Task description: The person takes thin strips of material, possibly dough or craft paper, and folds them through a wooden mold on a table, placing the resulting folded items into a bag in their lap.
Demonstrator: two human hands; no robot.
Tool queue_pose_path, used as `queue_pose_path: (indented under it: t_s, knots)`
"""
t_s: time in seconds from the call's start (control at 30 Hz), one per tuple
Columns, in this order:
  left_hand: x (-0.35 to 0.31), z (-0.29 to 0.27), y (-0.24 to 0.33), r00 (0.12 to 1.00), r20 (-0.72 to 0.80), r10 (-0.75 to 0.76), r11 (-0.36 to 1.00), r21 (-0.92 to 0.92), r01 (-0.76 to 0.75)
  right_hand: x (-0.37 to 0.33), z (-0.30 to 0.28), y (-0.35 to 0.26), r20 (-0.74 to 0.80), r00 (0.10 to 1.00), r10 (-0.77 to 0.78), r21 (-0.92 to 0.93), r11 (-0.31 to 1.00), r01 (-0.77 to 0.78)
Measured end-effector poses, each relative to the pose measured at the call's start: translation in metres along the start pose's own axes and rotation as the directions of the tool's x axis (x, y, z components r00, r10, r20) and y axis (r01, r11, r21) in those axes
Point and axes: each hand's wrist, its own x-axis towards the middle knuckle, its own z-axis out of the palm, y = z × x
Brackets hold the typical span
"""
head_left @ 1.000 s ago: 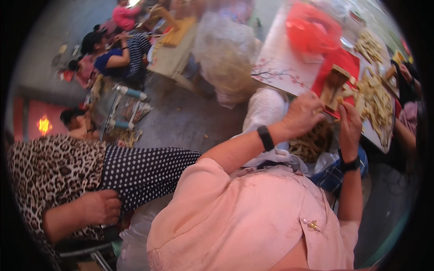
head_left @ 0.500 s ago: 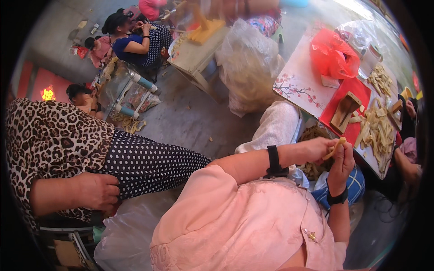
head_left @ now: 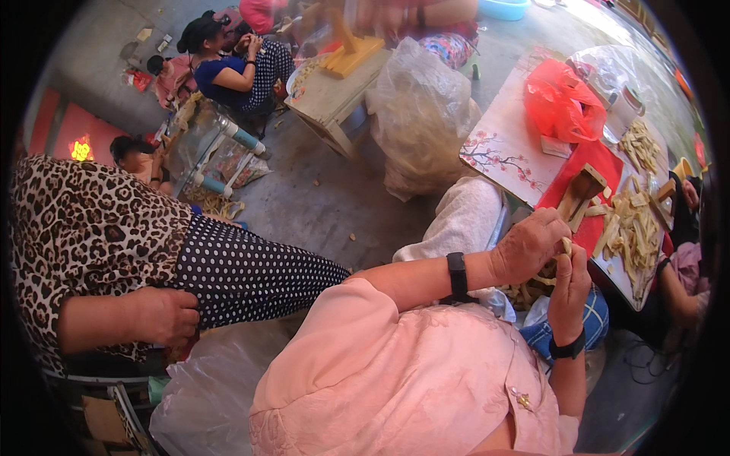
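Observation:
My left hand (head_left: 531,242) and my right hand (head_left: 570,292) meet above my lap, each wearing a dark wristband. Their fingers are closed in a pinch on a pale yellow strip (head_left: 566,245), of which only a short piece shows between the fingertips. Under my hands, more yellowish strips (head_left: 530,292) lie in a container that my left hand and forearm partly hide. Just beyond, on the table, a brown wooden block tool (head_left: 582,190) sits on a red sheet (head_left: 559,199).
A white table (head_left: 498,144) at right bears a strip pile (head_left: 633,228), a red plastic bag (head_left: 563,99) and a clear mug (head_left: 625,106). A large plastic bag (head_left: 418,114) stands by a wooden bench (head_left: 334,114). Beside me on the left sits a person in leopard print (head_left: 99,235); others work farther off.
My left hand has turned so its back covers more of the strip, and both hands have shifted slightly nearer. Less of the strip shows now.

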Motion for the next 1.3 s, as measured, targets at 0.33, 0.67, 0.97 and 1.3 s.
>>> queue_pose_path:
  t_s: [0.33,0.67,0.97,1.3]
  knots:
    - [-0.002,0.004,-0.001,0.955,0.224,-0.193,0.874,-0.403,0.271,0.003,-0.034,0.007,0.053,0.969,0.243,0.397,0.885,-0.244]
    - [0.006,-0.008,0.017,0.878,0.307,-0.368,0.633,-0.609,0.478,0.008,-0.017,0.008,0.116,0.947,0.300,0.549,0.775,-0.313]
    - [0.010,-0.003,0.016,0.912,0.203,-0.356,0.819,-0.402,0.409,0.000,-0.038,0.043,0.188,0.863,0.470,0.847,0.368,-0.384]
    - [0.032,-0.047,0.004,0.974,0.207,-0.094,0.964,0.262,0.038,0.030,-0.009,0.024,0.253,0.895,0.368,0.725,0.541,-0.427]
